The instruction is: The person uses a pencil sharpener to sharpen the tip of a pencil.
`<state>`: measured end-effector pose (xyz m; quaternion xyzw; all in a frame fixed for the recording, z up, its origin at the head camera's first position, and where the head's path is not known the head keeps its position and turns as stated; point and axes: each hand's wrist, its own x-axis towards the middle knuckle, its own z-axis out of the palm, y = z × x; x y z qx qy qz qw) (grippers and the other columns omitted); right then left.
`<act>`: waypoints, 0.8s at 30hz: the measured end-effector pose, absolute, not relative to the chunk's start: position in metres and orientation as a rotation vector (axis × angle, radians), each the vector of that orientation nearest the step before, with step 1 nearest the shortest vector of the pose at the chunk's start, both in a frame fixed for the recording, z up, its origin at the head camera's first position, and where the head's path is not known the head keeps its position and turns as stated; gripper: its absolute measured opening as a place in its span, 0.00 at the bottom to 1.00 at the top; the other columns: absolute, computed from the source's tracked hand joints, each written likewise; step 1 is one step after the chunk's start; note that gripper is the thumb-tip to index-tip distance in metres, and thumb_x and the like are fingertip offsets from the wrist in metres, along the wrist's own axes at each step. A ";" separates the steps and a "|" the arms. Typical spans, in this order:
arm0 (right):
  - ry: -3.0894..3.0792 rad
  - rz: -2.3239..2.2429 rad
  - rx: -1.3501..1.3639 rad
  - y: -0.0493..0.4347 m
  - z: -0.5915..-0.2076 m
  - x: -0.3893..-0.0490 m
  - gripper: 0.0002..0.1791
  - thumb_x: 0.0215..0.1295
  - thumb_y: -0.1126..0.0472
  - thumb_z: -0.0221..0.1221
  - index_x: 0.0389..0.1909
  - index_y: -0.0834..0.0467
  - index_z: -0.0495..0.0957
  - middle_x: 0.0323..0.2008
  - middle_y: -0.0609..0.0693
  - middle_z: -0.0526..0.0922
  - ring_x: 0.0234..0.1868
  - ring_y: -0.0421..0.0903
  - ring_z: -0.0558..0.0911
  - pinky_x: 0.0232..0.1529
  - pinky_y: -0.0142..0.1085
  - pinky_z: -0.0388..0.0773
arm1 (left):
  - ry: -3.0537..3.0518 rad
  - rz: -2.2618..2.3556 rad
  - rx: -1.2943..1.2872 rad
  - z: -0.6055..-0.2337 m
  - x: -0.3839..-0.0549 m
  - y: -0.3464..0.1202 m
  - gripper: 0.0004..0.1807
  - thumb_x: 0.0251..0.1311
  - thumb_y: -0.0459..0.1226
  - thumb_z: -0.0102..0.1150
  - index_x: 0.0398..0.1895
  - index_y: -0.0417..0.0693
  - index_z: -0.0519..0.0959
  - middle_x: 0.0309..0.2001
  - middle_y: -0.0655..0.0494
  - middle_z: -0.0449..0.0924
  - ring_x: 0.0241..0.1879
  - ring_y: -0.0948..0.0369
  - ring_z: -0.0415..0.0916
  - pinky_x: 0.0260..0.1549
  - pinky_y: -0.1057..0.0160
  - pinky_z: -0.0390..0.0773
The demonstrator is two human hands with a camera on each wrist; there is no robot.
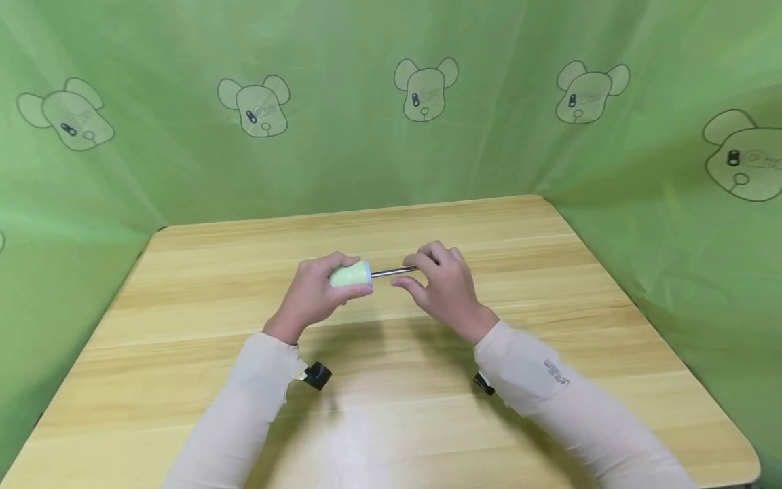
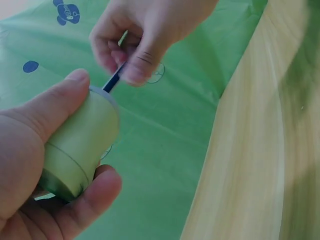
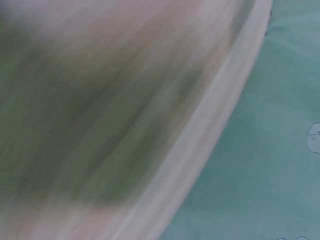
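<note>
A pale green, cup-shaped cylinder (image 1: 349, 274) with a bluish rim lies on its side in my left hand (image 1: 313, 291), held above the table. My left thumb and fingers wrap it from opposite sides, leaving the rim end exposed. Out of that end comes a slim, dark, shiny rod (image 1: 386, 272). The far part of the rod is pinched by my right hand (image 1: 449, 285); its tip is hidden among the fingers. From the left wrist view, the right thumb (image 2: 142, 62) presses along the rod, close beyond the rim of the cylinder (image 2: 87, 135). The right wrist view shows neither hand.
Both hands are over the middle of a wooden table (image 1: 201, 272) with rounded corners. Green curtains (image 1: 342, 170) with bear-head prints hang behind it and along its sides. Small black devices (image 1: 318, 375) sit at the cuffs of the light sleeves.
</note>
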<state>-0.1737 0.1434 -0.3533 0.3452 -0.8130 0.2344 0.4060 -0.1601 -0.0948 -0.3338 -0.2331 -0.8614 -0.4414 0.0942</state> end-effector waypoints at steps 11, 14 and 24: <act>-1.950 0.600 1.020 0.148 -0.364 -0.181 0.14 0.54 0.55 0.70 0.22 0.62 0.82 0.18 0.48 0.72 0.14 0.41 0.67 0.14 0.33 0.63 | -2.550 -1.258 -0.752 -0.334 -0.158 -0.095 0.25 0.48 0.41 0.76 0.48 0.38 0.82 0.39 0.48 0.84 0.26 0.58 0.73 0.24 0.62 0.75; -2.220 0.765 0.954 0.149 -0.359 -0.178 0.19 0.62 0.56 0.65 0.13 0.57 0.75 0.14 0.44 0.68 0.13 0.37 0.63 0.11 0.30 0.60 | -2.573 -1.183 -0.809 -0.335 -0.158 -0.091 0.25 0.49 0.42 0.75 0.49 0.38 0.82 0.40 0.48 0.84 0.27 0.59 0.73 0.24 0.64 0.75; -2.206 0.714 0.944 0.148 -0.359 -0.178 0.12 0.52 0.58 0.72 0.23 0.61 0.81 0.24 0.49 0.76 0.22 0.43 0.73 0.21 0.34 0.69 | -2.631 -1.173 -0.745 -0.332 -0.161 -0.091 0.25 0.50 0.44 0.75 0.49 0.41 0.82 0.40 0.50 0.84 0.28 0.58 0.74 0.25 0.63 0.75</act>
